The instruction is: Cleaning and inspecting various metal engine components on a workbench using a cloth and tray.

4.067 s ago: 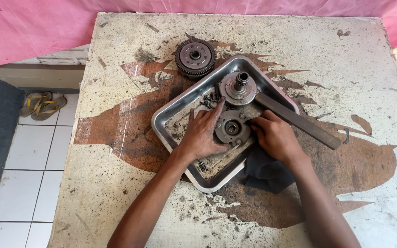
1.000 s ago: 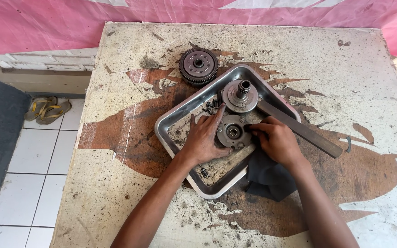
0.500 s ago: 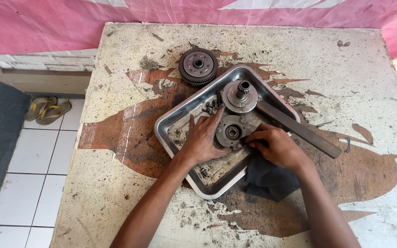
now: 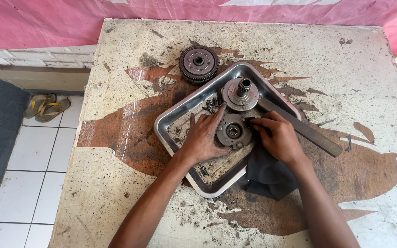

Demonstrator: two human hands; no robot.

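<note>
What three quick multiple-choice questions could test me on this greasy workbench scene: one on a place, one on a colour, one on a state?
1. Where does the toothed gear wheel lie?
A. inside the tray
B. on the table just outside the tray's far corner
C. on the floor

2. What colour is the cloth under the right hand?
A. dark grey
B. white
C. yellow

3. What is the left hand doing?
A. lifted clear of everything
B. gripping the long bar
C. resting flat beside the round metal disc in the metal tray

Answers:
1 B: it sits on the table, beyond the rim.
2 A: the cloth looks dark grey.
3 C: the fingers lie spread against the disc.
</note>
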